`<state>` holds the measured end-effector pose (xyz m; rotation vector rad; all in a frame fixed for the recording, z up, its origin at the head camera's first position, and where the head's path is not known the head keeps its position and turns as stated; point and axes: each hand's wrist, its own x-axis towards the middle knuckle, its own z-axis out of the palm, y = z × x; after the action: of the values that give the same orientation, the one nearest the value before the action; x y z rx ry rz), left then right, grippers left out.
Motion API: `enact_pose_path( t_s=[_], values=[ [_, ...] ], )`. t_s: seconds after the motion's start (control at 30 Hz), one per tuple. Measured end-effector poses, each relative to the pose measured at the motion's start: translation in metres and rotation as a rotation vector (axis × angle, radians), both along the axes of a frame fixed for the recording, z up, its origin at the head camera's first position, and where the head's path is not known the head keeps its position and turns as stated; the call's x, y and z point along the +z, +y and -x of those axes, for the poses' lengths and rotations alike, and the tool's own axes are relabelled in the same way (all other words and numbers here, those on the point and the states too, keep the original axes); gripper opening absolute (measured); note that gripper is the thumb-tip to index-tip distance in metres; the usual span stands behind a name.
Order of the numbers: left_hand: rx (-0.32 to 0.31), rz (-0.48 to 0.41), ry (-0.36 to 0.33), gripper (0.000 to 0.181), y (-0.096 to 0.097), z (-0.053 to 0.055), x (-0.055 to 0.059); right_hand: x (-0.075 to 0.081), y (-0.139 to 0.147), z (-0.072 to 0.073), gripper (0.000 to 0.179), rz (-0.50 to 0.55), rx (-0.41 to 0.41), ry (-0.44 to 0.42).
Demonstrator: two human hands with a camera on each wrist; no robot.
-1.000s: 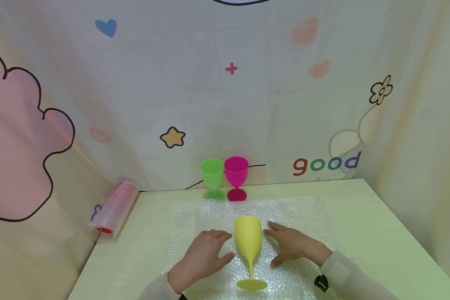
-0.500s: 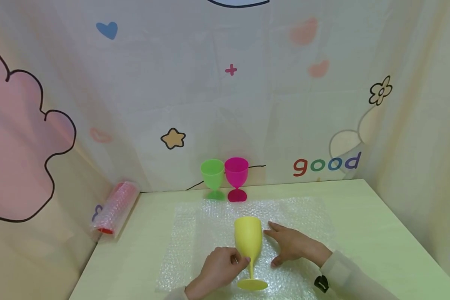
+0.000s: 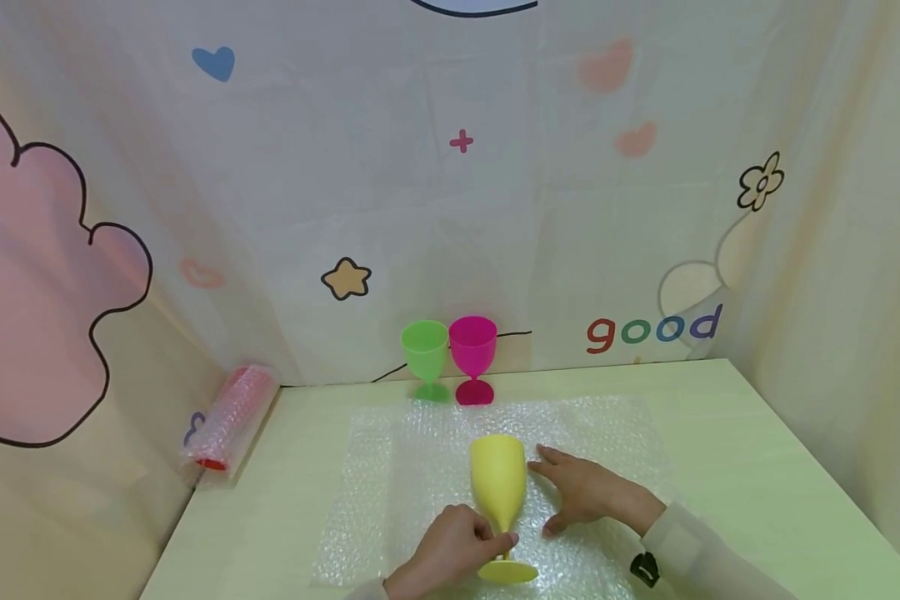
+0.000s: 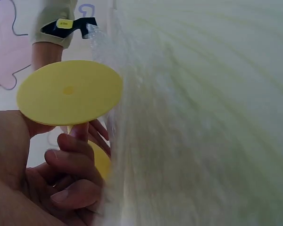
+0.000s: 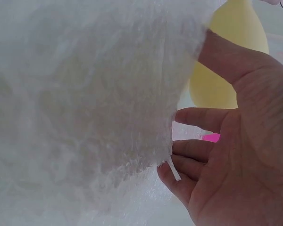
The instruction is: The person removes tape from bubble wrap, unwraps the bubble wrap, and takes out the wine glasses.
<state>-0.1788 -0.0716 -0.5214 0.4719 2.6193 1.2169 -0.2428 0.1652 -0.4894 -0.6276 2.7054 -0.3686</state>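
A yellow goblet (image 3: 498,475) lies on a sheet of bubble wrap (image 3: 367,492), its bowl pointing away and its foot toward me. My left hand (image 3: 453,546) pinches the stem just above the foot, fingers curled; the left wrist view shows the round foot (image 4: 70,92) close up, over the curled fingers. To the right of the bowl, my right hand (image 3: 588,487) rests with spread fingers on the bubble wrap, apart from the goblet. In the right wrist view, blurred bubble wrap (image 5: 94,94) hides part of the right hand's fingertips.
A green goblet (image 3: 425,350) and a magenta goblet (image 3: 473,346) stand upright side by side at the table's back edge. At the far left lies a red and pink roll (image 3: 234,412) wrapped in bubble wrap. A printed curtain (image 3: 390,167) closes off the back and sides.
My left hand has moved right from beside the goblet and now pinches its stem. The goblet has shifted very slightly. My right hand stays in place.
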Motion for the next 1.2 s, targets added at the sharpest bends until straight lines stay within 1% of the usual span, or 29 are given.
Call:
enact_pose_path(
  t_s=[0.13, 0.3, 0.37, 0.47, 0.57, 0.7, 0.9, 1.0, 1.1, 1.2],
  values=[
    [-0.013, -0.017, -0.038, 0.042, 0.002, 0.002, -0.001, -0.001, 0.0, 0.001, 0.096, -0.011, -0.002, -0.005],
    [-0.054, -0.06, -0.065, 0.034, 0.003, 0.003, -0.002, -0.003, -0.001, 0.002, 0.097, -0.019, -0.007, -0.015],
    [-0.061, -0.075, -0.069, 0.033, 0.003, 0.003, -0.002, -0.004, -0.001, 0.003, 0.097, -0.015, -0.008, -0.017],
    [-0.055, -0.085, -0.067, 0.033, 0.002, 0.001, 0.0, -0.005, 0.0, 0.002, 0.096, -0.01, -0.001, -0.016],
    [-0.044, -0.103, -0.059, 0.032, -0.001, -0.002, 0.003, -0.005, 0.0, 0.002, 0.097, -0.009, 0.003, -0.015],
    [-0.033, -0.134, -0.038, 0.032, -0.006, -0.008, 0.014, -0.005, 0.0, 0.003, 0.097, -0.015, -0.01, -0.021],
    [-0.03, -0.171, -0.014, 0.032, -0.017, -0.014, 0.041, -0.005, 0.0, 0.004, 0.096, -0.037, -0.03, -0.027],
    [-0.021, -0.173, -0.009, 0.031, -0.023, -0.015, 0.052, -0.005, -0.001, 0.004, 0.096, -0.037, -0.031, -0.026],
    [-0.012, -0.177, -0.001, 0.03, -0.03, -0.013, 0.058, -0.005, -0.001, 0.003, 0.096, -0.039, -0.031, -0.027],
    [-0.007, -0.166, 0.022, 0.029, -0.038, -0.01, 0.064, -0.006, -0.001, 0.004, 0.096, -0.045, -0.032, -0.035]
  ],
)
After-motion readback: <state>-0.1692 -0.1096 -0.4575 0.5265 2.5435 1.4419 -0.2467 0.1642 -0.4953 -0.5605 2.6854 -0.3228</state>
